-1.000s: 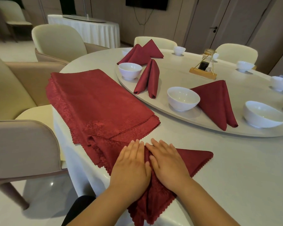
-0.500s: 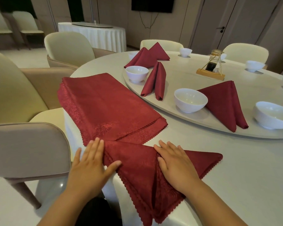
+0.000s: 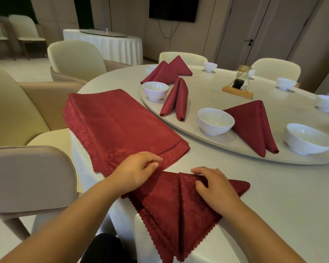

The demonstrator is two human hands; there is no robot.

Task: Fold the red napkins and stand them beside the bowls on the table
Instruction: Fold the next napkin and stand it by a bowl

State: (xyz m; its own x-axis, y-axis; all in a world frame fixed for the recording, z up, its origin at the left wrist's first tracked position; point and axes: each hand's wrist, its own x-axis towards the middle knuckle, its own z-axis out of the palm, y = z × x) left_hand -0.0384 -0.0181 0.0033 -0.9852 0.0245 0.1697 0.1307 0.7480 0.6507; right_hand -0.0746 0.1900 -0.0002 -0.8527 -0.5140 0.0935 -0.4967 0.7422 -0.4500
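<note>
Hands work apart on one red napkin [image 3: 165, 207] at the counter's [image 3: 283, 209] near edge, both forearms reaching in from below. The left hand [image 3: 137, 172] lies knuckles up at the napkin's upper left corner, its fingers curled in and the thumb closed against them, pinching the cloth there. The right hand [image 3: 215, 188] rests palm down on the napkin's right half with its fingers loosely bent. Its fingertips [image 3: 197, 171] press the top edge just right of a centre crease. Between and below the hands the napkin forms a triangle whose point hangs over the counter's edge, and its right corner sticks out past the right hand. Just beyond the left hand's fingers lies a stack of flat napkins [image 3: 122, 126], its scalloped edge toward the hands. Left of the left forearm stands a beige chair [image 3: 27, 177]. Beyond the right hand a round turntable [image 3: 226, 151] carries a white bowl [image 3: 216, 121] with a tent-folded napkin [image 3: 254, 128] standing just beside it on the right, and a second bowl [image 3: 306, 138] farther right. Farther off, beyond the stack, a small bowl [image 3: 155, 90] has a narrow folded napkin [image 3: 177, 99] upright beside it, with the far folded napkins [image 3: 167, 73] behind. A condiment stand [image 3: 237, 86] sits well beyond the right hand.
</note>
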